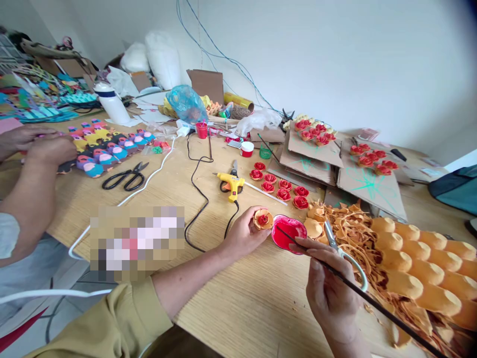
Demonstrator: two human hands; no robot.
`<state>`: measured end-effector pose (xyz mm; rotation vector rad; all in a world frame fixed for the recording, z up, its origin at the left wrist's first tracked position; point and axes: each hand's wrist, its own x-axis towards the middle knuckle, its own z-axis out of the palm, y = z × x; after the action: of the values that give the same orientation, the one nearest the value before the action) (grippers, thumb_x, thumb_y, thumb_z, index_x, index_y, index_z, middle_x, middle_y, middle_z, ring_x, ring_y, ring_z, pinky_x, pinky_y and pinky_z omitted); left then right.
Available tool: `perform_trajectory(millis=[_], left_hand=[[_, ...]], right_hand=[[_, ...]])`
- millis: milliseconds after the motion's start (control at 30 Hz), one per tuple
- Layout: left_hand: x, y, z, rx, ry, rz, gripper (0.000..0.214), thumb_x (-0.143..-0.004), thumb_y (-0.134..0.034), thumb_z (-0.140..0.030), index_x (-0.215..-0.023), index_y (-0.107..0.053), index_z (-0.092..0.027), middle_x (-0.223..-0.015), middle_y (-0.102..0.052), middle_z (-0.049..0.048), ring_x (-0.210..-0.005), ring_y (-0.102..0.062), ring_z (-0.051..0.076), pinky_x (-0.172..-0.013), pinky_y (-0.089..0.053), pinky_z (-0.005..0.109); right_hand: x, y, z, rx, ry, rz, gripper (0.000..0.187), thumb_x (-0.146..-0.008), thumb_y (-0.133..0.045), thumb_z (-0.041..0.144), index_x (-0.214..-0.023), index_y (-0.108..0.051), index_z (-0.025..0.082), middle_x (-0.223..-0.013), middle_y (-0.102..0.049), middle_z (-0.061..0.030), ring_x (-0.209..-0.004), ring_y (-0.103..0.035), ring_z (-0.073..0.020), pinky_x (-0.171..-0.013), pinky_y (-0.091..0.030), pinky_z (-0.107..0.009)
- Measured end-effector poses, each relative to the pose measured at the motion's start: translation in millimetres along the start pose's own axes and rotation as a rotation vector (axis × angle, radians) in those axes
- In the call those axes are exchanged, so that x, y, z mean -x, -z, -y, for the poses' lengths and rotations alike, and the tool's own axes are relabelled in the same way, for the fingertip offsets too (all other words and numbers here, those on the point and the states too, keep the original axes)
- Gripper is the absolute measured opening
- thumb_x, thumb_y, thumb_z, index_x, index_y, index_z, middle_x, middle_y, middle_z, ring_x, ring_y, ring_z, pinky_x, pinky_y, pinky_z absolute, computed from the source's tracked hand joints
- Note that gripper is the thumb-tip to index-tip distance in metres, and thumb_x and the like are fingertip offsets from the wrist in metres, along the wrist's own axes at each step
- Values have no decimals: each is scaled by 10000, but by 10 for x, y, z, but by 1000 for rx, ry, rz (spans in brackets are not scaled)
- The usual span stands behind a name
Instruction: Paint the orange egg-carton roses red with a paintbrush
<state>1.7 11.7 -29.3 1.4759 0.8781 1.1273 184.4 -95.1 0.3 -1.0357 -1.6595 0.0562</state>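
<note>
Between its fingertips my left hand (249, 232) holds an orange rosette flower (263, 219) with a red-painted centre. My right hand (331, 283) is closed around a long dark paintbrush (367, 297), whose tip reaches into a small bowl of red paint (286, 229). The bowl sits on the table just right of the flower. Behind it several finished-looking red flowers (284, 185) lie in loose rows. Scissors with pale handles (350, 258) rest beside my right hand, on orange scraps (352, 226).
A yellow glue gun (231, 185) with a black cord lies ahead. Orange egg-tray cups (421, 258) stand at right. Cardboard sheets (368, 179) carry more red flowers. At left are a co-worker's hands (48, 144), painted cups (112, 149), black scissors (126, 176) and a white cable (149, 179).
</note>
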Motion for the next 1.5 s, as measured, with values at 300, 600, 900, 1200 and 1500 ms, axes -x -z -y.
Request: perform_trajectory(millis=[300, 600, 900, 1200, 1500], left_hand=[[-24, 54, 14, 50, 22, 48, 414, -846, -720, -150, -1241, -608, -199, -1196, -760, 65, -1108, -762, 202, -1003, -610, 335], [-33, 34, 30, -9, 19, 3, 462, -782, -732, -120, -1217, -602, -210, -1168, -752, 49, -1058, -743, 188, -882, -609, 281], [-10, 47, 32, -224, -19, -32, 487, -742, -808, -192, -1184, -610, -232, -1074, -757, 19, -831, -683, 150, -661, -498, 230], [1, 45, 3, -238, -59, -12, 485, -777, -780, -163, -1225, -604, -225, -1119, -757, 50, -945, -729, 202, -750, -554, 270], [44, 64, 4, -310, -247, -9, 453, -807, -723, -69, -1225, -622, -211, -1204, -725, 82, -1062, -712, 218, -894, -587, 310]], right_hand=[[-22, 30, -93, 101, -62, -7, 127, -1039, -565, 176, -1113, -648, 238, -1069, -780, -87, -909, -795, -218, -787, -677, -361], [-112, 46, -73, 237, 28, 83, 167, -1041, -538, 148, -1142, -636, 237, -985, -756, -51, -855, -767, -188, -790, -644, -325], [-143, 65, -55, 224, 46, 215, 208, -1052, -487, 116, -1164, -621, 228, -969, -731, -56, -832, -734, -182, -729, -604, -311], [-130, 54, -53, 221, 17, 242, 208, -1068, -485, 138, -1170, -638, 235, -952, -729, -45, -851, -728, -181, -760, -596, -300], [-40, 73, -94, 3, -131, 22, 177, -1071, -499, 145, -1117, -643, 238, -1006, -758, -40, -874, -769, -156, -824, -609, -293]])
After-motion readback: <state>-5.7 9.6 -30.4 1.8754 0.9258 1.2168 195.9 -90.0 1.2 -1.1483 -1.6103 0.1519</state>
